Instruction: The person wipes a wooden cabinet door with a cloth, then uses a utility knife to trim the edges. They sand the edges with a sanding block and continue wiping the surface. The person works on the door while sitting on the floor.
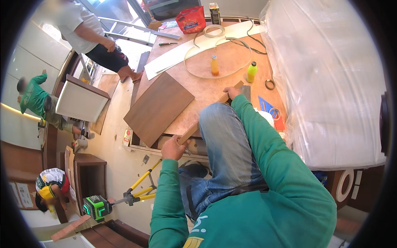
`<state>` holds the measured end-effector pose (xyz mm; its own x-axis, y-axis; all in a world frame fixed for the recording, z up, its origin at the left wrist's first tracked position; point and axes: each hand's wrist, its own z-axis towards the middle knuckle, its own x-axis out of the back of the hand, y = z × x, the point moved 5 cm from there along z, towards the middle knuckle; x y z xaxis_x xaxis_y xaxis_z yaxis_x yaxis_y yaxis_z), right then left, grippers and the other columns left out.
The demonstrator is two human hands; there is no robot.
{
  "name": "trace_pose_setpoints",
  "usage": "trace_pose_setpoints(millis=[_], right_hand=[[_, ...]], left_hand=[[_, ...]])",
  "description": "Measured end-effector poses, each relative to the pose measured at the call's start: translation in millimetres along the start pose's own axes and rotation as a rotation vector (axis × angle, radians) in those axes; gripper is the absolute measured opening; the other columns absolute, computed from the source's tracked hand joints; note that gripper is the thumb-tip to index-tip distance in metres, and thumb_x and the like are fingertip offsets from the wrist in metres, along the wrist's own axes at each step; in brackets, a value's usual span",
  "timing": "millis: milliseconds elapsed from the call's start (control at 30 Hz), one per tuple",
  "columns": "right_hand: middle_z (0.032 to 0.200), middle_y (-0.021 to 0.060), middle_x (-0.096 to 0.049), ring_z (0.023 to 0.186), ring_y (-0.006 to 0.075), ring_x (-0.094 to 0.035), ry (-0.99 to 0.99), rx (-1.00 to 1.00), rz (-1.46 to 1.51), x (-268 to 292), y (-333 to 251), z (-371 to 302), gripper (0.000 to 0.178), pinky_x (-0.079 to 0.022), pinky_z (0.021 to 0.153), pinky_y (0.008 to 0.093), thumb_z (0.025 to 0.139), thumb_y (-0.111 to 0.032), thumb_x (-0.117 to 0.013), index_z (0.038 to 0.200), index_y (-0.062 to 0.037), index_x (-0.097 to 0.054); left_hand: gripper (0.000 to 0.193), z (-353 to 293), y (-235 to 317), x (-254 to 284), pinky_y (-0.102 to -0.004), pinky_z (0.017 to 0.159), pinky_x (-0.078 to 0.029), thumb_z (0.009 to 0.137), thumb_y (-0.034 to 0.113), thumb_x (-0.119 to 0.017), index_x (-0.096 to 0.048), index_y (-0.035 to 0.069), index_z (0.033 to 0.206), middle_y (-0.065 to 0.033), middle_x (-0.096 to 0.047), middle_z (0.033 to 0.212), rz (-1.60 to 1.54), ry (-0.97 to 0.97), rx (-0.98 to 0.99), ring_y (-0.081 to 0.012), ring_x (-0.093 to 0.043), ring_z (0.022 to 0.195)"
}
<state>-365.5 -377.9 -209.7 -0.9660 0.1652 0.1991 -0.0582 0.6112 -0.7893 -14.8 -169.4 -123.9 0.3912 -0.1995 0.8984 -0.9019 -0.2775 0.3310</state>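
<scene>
A narrow brown wooden strip (190, 132) runs slantwise from my left hand up to my right hand, partly hidden behind my raised knee. My left hand (173, 148) is closed around its near end, beside the table edge. Over the table, my right hand (233, 92) grips the strip close to its far end. A small grey piece (246, 91) lies just right of that hand. Left of the strip, a flat brown wood-grain panel (160, 108) rests on the worktable (198, 93).
Two bottles, an orange one (214, 66) and a yellow-green one (251, 72), stand on the table near white strips (178, 58). A green laser level (97, 208) on a yellow tripod (142, 182) stands at lower left. Three people work on the left. Plastic-wrapped furniture (331, 91) is at right.
</scene>
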Motion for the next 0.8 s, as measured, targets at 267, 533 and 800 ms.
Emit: trace_pose_setpoints(millis=[267,533,800], right_hand=[[0.088,0.0152,-0.076,0.078,0.0227,-0.072,-0.02,0.223,0.063,-19,-56,-55,0.032,-0.056,0.07,0.0362,0.073,-0.023,-0.082,0.084,0.007,-0.076],[0.085,0.0069,-0.073,0.078,0.0179,-0.07,-0.353,0.769,0.245,-50,-215,-187,0.021,-0.056,0.072,0.0336,0.083,-0.011,-0.077,0.097,0.0043,-0.076],[0.106,0.0105,-0.078,0.094,0.0189,-0.072,-0.689,1.146,0.184,-11,-288,-365,0.046,-0.056,0.088,0.0316,0.08,-0.012,-0.07,0.122,0.007,-0.074]], left_hand=[[0.045,-44,5,-52,-0.0526,0.095,-0.054,0.085,0.035,-0.084,-0.071,0.01,0.12,-0.0165,-0.078,0.118,0.198,0.066,-0.133,-0.0386,-0.075,0.102],[0.085,-78,82,-28,-0.0559,0.121,-0.038,0.085,0.035,-0.087,-0.05,0.001,0.153,-0.0262,-0.053,0.157,-0.263,0.533,-0.287,-0.0444,-0.052,0.142],[0.119,-5,-37,201,-0.0553,0.129,-0.027,0.086,0.064,-0.086,-0.028,-0.003,0.166,-0.0241,-0.038,0.169,-0.975,0.846,-0.333,-0.0368,-0.033,0.16]])
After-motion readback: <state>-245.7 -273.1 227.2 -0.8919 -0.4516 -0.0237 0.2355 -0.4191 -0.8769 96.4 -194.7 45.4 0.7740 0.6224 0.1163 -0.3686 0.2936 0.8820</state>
